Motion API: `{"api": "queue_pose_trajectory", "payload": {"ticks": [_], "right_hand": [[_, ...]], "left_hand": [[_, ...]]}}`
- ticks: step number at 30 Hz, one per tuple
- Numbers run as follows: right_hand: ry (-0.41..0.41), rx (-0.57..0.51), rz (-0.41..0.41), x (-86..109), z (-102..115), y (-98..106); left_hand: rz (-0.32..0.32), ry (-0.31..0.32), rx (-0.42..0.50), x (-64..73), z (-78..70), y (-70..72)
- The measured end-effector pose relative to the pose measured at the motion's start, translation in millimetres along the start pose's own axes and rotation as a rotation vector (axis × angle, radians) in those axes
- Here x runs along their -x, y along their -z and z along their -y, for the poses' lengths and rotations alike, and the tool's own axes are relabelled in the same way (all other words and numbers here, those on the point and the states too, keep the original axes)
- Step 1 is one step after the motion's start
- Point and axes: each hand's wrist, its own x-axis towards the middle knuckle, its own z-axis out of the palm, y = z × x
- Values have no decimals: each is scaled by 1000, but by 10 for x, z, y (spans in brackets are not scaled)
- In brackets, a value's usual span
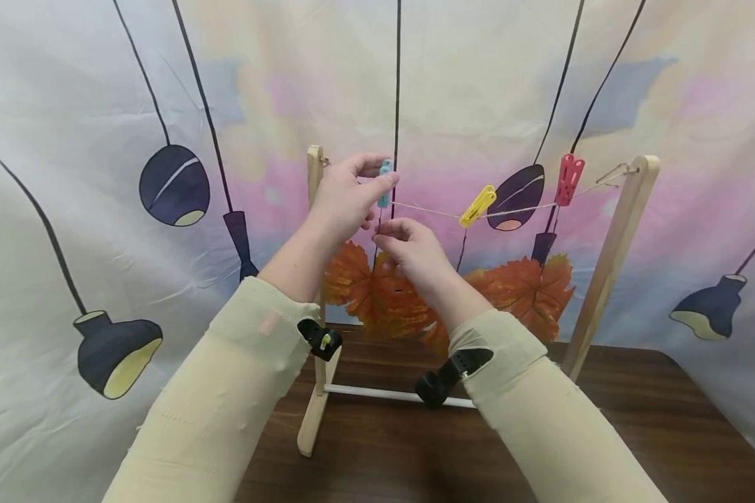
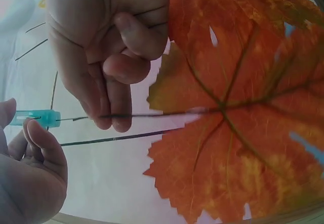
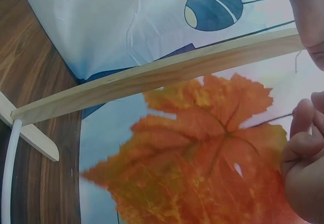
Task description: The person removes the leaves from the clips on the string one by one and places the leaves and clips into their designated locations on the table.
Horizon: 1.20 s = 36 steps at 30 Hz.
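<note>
My left hand point(image 1: 344, 201) pinches a light-blue clothespin point(image 1: 384, 198) on a thin string point(image 1: 430, 209), near its left end. Just below, my right hand point(image 1: 416, 257) pinches the thin dark stem of an orange artificial maple leaf point(image 1: 361, 279). In the left wrist view, the stem's tip reaches the mouth of the blue clothespin point(image 2: 46, 118); whether it is clamped I cannot tell. That leaf point(image 3: 223, 133) hangs below the hands in the right wrist view. Further right, a yellow clothespin point(image 1: 478, 205) and a red clothespin point(image 1: 569, 180) sit on the string, with more orange leaves point(image 1: 535, 293) below them.
The string runs between two wooden posts point(image 1: 616, 258), joined low down by a white rod point(image 1: 374, 395). The frame stands on a dark wooden table point(image 1: 365, 454). Behind it hangs a cloth backdrop point(image 1: 478, 70) printed with dark lamps.
</note>
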Motion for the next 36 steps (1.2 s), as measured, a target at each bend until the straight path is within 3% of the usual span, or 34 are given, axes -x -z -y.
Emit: {"api": "queue_pose_trajectory", "payload": {"ticks": [7, 14, 25, 29, 36], "right_hand": [[7, -15, -45, 1, -18, 2], [11, -14, -84, 25, -48, 91], [14, -6, -83, -5, -43, 43], [7, -7, -81, -6, -53, 38], [1, -12, -85, 1, -85, 22]], "left_hand": [[2, 3, -4, 1, -2, 1], [13, -27, 27, -32, -4, -85], [-54, -121, -51, -59, 41, -42], [-61, -177, -28, -55, 32, -43], [-150, -226, 46, -57, 10, -42]]}}
